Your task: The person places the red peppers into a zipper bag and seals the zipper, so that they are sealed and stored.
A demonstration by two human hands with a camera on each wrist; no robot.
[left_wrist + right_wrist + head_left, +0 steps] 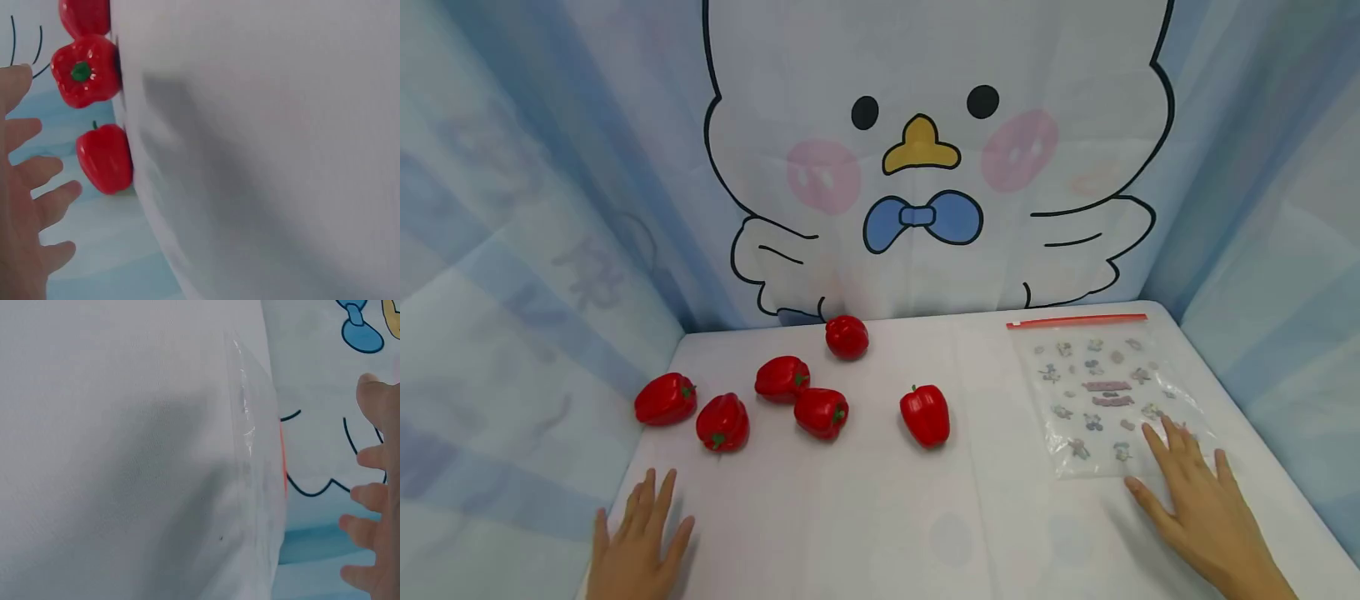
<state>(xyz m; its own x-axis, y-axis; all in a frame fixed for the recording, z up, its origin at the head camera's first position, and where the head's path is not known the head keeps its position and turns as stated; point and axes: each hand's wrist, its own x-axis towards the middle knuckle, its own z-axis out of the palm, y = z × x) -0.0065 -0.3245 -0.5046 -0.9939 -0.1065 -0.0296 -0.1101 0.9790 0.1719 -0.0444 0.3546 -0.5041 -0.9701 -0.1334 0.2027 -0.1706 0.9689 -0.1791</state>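
Several red bell peppers with green stems lie on the white table. In the head view one bell pepper [925, 416] sits alone near the middle, and the others, such as this bell pepper [723, 423], are grouped to the left. A clear zip bag [1093, 417] with a red slider and small printed figures lies flat at the right. My left hand [634, 542], fingers spread, is nearest the leftmost peppers and holds nothing. My right hand [1202, 508], also spread, is over the bag's near right corner; whether it touches the bag I cannot tell.
The white tabletop [880, 517] ends at a back curtain [940, 275] printed with a cartoon bird. Pale blue patterned curtains close in the left side [512, 333] and the right side [1285, 317]. One pepper [847, 337] sits close to the back edge.
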